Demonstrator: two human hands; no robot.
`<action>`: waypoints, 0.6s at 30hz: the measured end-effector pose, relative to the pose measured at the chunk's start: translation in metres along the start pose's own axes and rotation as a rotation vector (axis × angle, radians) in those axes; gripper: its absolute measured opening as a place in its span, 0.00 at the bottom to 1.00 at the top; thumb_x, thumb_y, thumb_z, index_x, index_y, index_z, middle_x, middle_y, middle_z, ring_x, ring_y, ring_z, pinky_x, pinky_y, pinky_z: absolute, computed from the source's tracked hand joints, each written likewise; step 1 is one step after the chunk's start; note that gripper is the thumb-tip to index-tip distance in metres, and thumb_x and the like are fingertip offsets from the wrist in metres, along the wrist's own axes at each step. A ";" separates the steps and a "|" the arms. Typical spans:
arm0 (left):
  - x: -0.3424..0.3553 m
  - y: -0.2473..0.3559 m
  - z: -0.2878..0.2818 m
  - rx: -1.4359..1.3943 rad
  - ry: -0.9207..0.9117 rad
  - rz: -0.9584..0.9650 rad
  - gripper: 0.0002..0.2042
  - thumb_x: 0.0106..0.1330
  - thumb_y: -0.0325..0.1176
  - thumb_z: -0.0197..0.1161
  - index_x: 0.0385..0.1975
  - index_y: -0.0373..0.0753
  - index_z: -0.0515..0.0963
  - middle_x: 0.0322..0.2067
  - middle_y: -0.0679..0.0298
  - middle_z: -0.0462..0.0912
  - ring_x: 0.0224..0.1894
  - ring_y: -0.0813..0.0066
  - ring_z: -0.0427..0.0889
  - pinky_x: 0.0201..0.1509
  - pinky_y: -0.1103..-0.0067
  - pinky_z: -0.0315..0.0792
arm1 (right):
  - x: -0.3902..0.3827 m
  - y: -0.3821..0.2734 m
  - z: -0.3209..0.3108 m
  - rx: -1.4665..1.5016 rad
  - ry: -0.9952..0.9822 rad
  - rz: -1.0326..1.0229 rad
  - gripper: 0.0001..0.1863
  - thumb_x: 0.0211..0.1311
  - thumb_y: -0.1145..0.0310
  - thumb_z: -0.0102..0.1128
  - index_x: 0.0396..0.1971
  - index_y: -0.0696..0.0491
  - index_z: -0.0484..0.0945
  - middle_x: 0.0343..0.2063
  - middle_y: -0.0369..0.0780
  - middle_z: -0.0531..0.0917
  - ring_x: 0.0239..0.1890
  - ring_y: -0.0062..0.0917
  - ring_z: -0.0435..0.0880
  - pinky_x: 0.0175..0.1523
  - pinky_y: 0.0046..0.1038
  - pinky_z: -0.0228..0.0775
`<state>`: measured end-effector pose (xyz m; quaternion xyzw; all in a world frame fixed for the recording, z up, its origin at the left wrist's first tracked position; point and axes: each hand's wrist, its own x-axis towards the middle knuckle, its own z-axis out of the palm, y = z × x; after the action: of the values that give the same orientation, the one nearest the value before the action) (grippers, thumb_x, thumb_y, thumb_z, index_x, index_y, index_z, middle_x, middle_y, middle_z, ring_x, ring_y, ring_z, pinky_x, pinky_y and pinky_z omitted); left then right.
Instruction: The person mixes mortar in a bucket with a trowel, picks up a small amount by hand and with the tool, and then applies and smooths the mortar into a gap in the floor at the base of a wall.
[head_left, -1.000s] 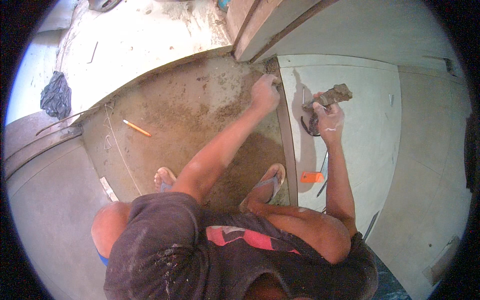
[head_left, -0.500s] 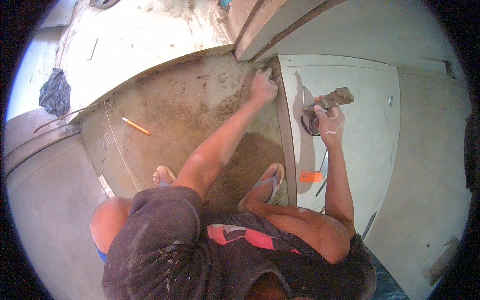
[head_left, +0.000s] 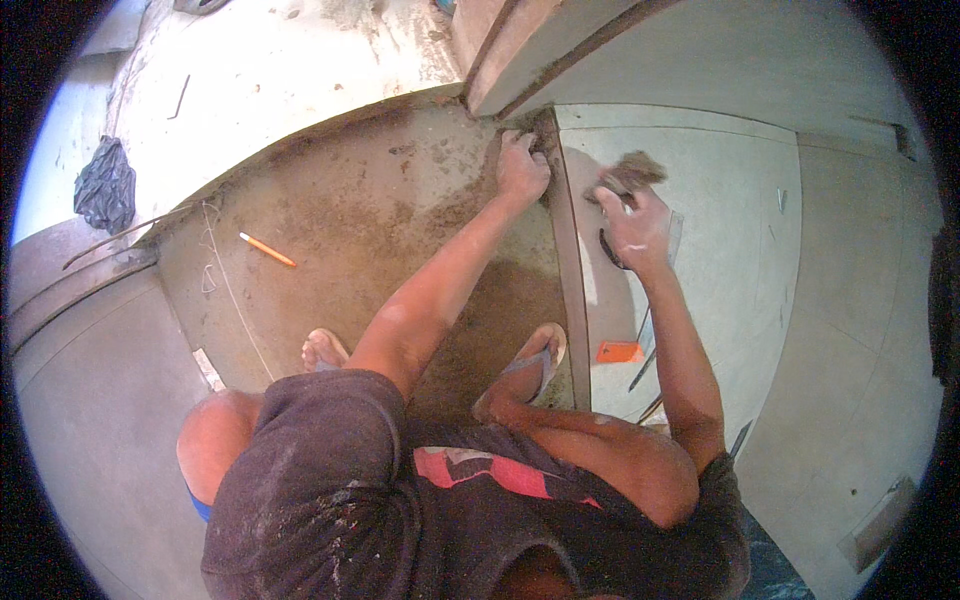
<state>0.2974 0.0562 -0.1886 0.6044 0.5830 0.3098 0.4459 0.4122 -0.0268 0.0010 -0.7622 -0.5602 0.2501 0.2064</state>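
Note:
My left hand (head_left: 522, 172) is down at the far right corner of the rough brown floor (head_left: 340, 200), beside the raised strip (head_left: 573, 270). Its fingers are curled in, and whatever they may hold is hidden. Above the pale tile (head_left: 720, 260), my right hand (head_left: 636, 222) grips a rough brown chunk (head_left: 638, 168). Motion blurs the chunk, and its kind does not show clearly. A black curved piece (head_left: 610, 250) lies under that hand, partly covered. Nearer to me on the tile is an orange object (head_left: 620, 352).
An orange pencil (head_left: 268, 249) and a thin string (head_left: 236, 300) lie on the brown floor to the left. Farther left are a crumpled black plastic bag (head_left: 105, 187) and a bent rod (head_left: 120, 238). A wall edge (head_left: 500, 75) stands beyond my left hand.
My right hand has shifted left and turned over, carrying the brown chunk closer to the strip. My left hand remains in the corner, with only a slight shift.

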 end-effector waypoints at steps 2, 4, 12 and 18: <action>-0.002 0.008 0.016 -0.069 0.036 0.098 0.25 0.56 0.30 0.61 0.56 0.33 0.73 0.58 0.46 0.69 0.59 0.46 0.71 0.63 0.66 0.67 | 0.012 -0.003 0.006 -0.187 0.012 -0.205 0.16 0.60 0.67 0.63 0.48 0.54 0.79 0.46 0.44 0.83 0.50 0.34 0.82 0.57 0.31 0.72; 0.017 -0.053 0.028 -0.473 0.052 0.100 0.26 0.57 0.33 0.62 0.58 0.34 0.71 0.60 0.47 0.68 0.60 0.47 0.70 0.65 0.67 0.66 | 0.036 -0.033 0.040 -0.143 -0.040 -0.536 0.18 0.56 0.68 0.62 0.47 0.55 0.78 0.45 0.46 0.82 0.49 0.39 0.81 0.56 0.34 0.72; 0.006 -0.079 0.070 -0.178 -0.003 0.171 0.32 0.55 0.49 0.65 0.58 0.41 0.69 0.56 0.50 0.73 0.59 0.52 0.71 0.63 0.62 0.65 | 0.083 -0.014 0.091 -0.317 -0.103 -0.821 0.20 0.49 0.76 0.59 0.46 0.54 0.77 0.47 0.44 0.80 0.52 0.39 0.78 0.59 0.36 0.71; 0.014 -0.076 0.066 0.014 -0.052 0.168 0.30 0.55 0.50 0.66 0.55 0.41 0.70 0.54 0.50 0.75 0.58 0.52 0.73 0.61 0.61 0.66 | 0.089 -0.016 0.107 -0.399 -0.148 -0.825 0.19 0.52 0.76 0.54 0.47 0.55 0.76 0.47 0.45 0.80 0.53 0.41 0.76 0.59 0.37 0.70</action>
<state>0.3255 0.0520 -0.2858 0.6622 0.5205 0.3262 0.4292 0.3570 0.0668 -0.0872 -0.4806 -0.8670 0.0884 0.0972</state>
